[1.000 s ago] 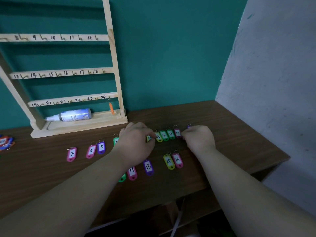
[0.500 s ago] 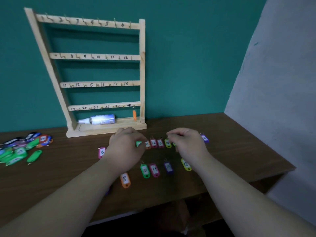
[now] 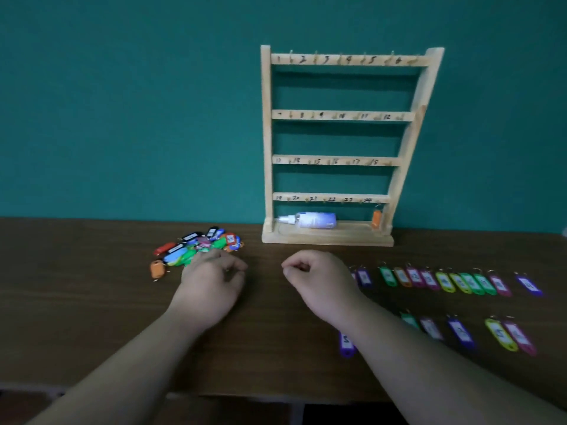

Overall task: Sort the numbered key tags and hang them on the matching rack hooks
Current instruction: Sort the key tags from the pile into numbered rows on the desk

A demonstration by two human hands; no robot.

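Observation:
A wooden rack [image 3: 334,116] with four numbered hook bars stands against the teal wall. One orange tag [image 3: 376,218] hangs from its last hook, at the lower right. A heap of unsorted key tags [image 3: 196,246] lies left of the rack. Two rows of sorted tags lie on the right: a far row [image 3: 445,282] and a near row [image 3: 460,331]. My left hand [image 3: 214,280] hovers at the heap's near edge with curled fingers and nothing visible in it. My right hand [image 3: 319,280] is curled too, left of the rows, holding nothing.
A white glue bottle [image 3: 313,220] lies on the rack's base. A purple tag [image 3: 346,343] shows beside my right forearm. The brown table [image 3: 92,302] ends at a front edge close to me, and bare wood lies between my hands.
Both hands have left the sorted rows and moved left toward the heap. The view has swung left, so the rack now stands at centre right.

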